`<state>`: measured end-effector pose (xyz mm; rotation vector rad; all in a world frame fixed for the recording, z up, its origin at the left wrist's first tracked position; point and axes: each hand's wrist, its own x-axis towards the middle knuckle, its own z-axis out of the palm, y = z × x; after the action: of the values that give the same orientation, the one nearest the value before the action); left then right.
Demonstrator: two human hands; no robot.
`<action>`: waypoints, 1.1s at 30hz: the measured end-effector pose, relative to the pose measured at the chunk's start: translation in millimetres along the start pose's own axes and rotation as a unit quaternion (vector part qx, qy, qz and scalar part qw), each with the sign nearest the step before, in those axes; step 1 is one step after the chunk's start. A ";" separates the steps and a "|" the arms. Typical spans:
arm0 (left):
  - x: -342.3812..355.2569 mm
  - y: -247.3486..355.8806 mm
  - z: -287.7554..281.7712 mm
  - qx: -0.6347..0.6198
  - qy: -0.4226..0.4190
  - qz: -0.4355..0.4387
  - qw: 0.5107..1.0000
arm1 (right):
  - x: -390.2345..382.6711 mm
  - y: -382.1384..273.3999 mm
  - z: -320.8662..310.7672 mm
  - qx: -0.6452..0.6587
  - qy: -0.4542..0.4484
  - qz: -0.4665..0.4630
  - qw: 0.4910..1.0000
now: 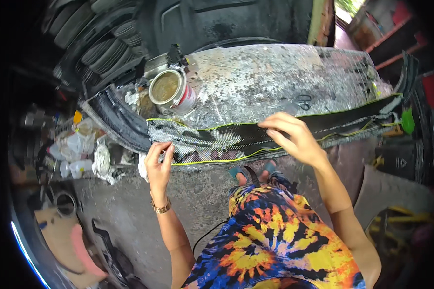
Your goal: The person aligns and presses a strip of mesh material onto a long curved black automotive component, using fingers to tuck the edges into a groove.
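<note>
A long strip of black woven cloth that looks like carbon fibre (332, 119), edged in yellow-green, lies along a curved dark panel (123, 118) in front of me. My left hand (158, 164) is closed, with its thumb and fingertips at the near edge of the strip's left end. Farther right, my right hand (296, 138) reaches over the middle of the strip. Its fingers are stretched and slightly bent, fingertips close to the far edge, the thumb a little apart; whether they touch the cloth is hard to see.
An opened tin (167, 87) stands behind the strip on a paint-spattered worktable (255, 72). Scissors (302, 102) lie on the table. Plastic containers (79, 144) crowd the left side. A green piece (408, 121) hangs at the strip's right end. Cardboard (58, 236) lies lower left.
</note>
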<state>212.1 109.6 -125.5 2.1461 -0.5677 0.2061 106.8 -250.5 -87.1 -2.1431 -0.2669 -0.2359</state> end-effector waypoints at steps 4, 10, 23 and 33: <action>26.8 -45.9 26.8 0.161 -0.138 0.074 0.974 | -1.8 97.6 54.5 -0.153 -0.057 0.066 0.984; 45.2 -77.7 57.5 0.276 -0.226 0.116 0.927 | 17.9 152.9 123.1 -0.170 -0.042 0.074 0.982; 54.6 -122.7 56.8 0.335 -0.321 0.219 0.858 | -10.0 158.5 162.3 -0.221 0.017 0.005 0.975; 63.5 -147.3 29.0 0.309 -0.292 0.192 0.885 | 4.3 158.1 160.1 -0.240 -0.007 0.027 0.970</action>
<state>335.4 140.8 -227.5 2.6997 -1.4426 -0.0722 165.7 -202.4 -298.9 -2.6287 -0.1695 -0.2735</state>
